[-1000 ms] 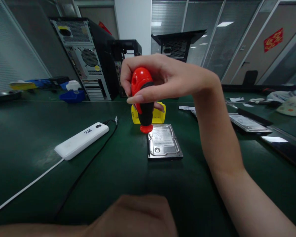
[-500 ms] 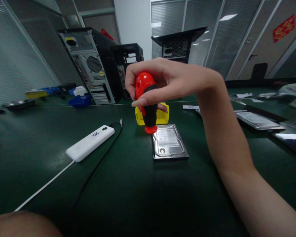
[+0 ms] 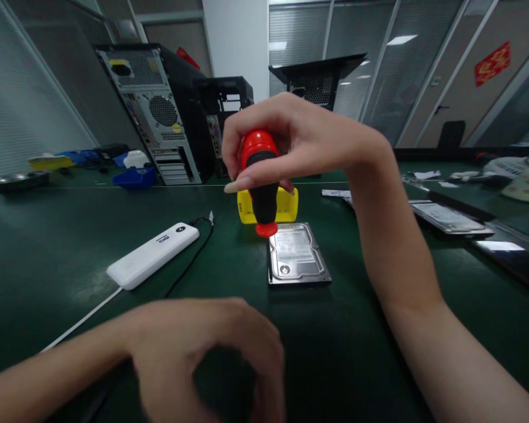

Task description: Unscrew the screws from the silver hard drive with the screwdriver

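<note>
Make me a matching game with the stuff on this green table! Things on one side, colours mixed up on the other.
Things:
1. screwdriver handle held in the right hand
2. hard drive lying flat on the table
3. power bank with its cables
4. small tray behind the hard drive

Colours:
A. white
B. yellow
C. red and black
D. silver metal

Right pairs: 1-C, 2-D, 3-A, 4-B
</note>
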Motion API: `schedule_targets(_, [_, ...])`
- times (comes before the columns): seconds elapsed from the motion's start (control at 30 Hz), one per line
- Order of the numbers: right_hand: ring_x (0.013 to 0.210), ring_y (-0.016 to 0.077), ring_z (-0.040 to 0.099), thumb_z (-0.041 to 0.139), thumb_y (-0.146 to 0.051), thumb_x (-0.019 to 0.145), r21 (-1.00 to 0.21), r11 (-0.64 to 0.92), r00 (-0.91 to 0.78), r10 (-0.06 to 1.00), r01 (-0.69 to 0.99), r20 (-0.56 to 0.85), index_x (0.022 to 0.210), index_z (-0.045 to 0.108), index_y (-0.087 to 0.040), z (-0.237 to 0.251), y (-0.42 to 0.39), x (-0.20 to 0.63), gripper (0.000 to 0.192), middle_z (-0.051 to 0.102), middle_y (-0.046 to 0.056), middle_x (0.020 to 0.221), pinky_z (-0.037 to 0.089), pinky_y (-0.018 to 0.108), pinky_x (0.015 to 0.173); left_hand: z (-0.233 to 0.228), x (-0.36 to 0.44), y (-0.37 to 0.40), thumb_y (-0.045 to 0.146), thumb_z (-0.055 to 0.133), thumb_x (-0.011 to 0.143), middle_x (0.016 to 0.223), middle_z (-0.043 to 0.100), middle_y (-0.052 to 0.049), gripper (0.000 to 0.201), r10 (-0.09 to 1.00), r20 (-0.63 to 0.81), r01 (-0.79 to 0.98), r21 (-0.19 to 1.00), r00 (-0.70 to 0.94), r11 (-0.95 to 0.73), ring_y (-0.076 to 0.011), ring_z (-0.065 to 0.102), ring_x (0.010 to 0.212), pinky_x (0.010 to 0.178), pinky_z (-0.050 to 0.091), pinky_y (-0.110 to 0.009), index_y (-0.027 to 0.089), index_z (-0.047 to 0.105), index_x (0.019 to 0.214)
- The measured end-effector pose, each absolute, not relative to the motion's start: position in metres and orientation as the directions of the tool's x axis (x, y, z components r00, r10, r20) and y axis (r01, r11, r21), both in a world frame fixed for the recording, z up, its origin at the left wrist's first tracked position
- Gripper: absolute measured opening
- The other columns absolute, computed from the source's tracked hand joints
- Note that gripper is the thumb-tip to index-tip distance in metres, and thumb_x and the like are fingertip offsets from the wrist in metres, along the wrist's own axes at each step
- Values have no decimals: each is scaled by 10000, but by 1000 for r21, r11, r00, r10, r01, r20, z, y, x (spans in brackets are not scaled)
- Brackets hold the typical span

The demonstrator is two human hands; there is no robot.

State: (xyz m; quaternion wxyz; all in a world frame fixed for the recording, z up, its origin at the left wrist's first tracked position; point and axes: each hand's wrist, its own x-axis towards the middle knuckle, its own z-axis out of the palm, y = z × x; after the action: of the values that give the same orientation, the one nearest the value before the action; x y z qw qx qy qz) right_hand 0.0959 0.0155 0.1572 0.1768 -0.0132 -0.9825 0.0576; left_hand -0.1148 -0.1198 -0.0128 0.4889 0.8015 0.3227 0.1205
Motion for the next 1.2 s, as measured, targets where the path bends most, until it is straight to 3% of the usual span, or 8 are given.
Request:
schedule_targets(0.03, [914, 100, 582, 536, -367, 857, -123, 992, -936, 62, 20, 347, 928, 612, -153, 157, 15, 96, 238, 610, -19, 975, 496, 161, 758, 3, -112, -95, 555, 727, 735, 665, 699, -45, 306, 542, -199, 444, 817, 816, -368, -203, 642, 644, 660, 488, -320, 258, 746, 663])
schedule_targets(0.13, [860, 97, 577, 517, -358, 854, -145, 988, -931, 94, 45, 352, 922, 614, -141, 157, 15, 97, 247, 612, -12, 948, 499, 188, 739, 24, -107, -39, 494, 730, 771, 729, 650, -7, 287, 780, -55, 595, 680, 623, -428, -167, 594, 682, 624, 439, -262, 207, 715, 763])
schedule_targets(0.2, [854, 85, 585, 526, -348, 854, -162, 986, -929, 101, 45, 356, 929, 623, -139, 157, 16, 98, 242, 610, -24, 936, 502, 194, 745, 16, -106, -24, 488, 808, 685, 824, 633, -4, 388, 809, 50, 585, 665, 586, -464, -168, 567, 742, 651, 434, -258, 192, 706, 915])
schedule_targets(0.33, [890, 72, 599, 551, -336, 843, -169, 985, -932, 93, 35, 351, 933, 629, -154, 158, 19, 98, 218, 621, -55, 950, 506, 175, 766, -15, -98, -27, 470, 777, 742, 954, 623, -33, 373, 791, 91, 496, 734, 606, -464, -169, 551, 828, 702, 438, -260, 172, 711, 958])
schedule_targets(0.53, [869, 26, 564, 572, -346, 842, -135, 991, -930, 29, -23, 366, 945, 604, -92, 157, 20, 97, 276, 604, -80, 922, 476, 102, 777, -31, -90, -26, 380, 784, 759, 881, 584, -12, 247, 806, 122, 435, 790, 580, -432, -146, 517, 779, 652, 393, -245, 163, 719, 859])
schedule_targets(0.67, [793, -1, 547, 594, -368, 834, -81, 997, -908, 36, 2, 417, 894, 619, -82, 156, 19, 95, 293, 617, -88, 855, 458, 55, 712, -31, -89, -21, 355, 774, 764, 816, 572, 0, 223, 801, 61, 425, 822, 596, -379, -141, 508, 743, 654, 385, -253, 147, 715, 821])
schedule_targets(0.87, [770, -20, 553, 581, -442, 817, -83, 996, -890, 22, -18, 456, 888, 655, -65, 154, 19, 93, 390, 629, -106, 820, 440, 43, 689, -31, -88, -21, 358, 755, 776, 826, 598, -2, 230, 792, 24, 407, 848, 611, -339, -148, 523, 762, 695, 401, -265, 144, 693, 833])
schedule_targets(1.2, [853, 15, 549, 585, -353, 841, -116, 993, -924, 69, 27, 377, 981, 609, -28, 157, 18, 96, 354, 604, -77, 912, 457, 96, 757, -29, -89, -22, 376, 736, 784, 835, 591, -2, 241, 787, 12, 414, 845, 617, -338, -150, 511, 767, 700, 394, -267, 153, 675, 852])
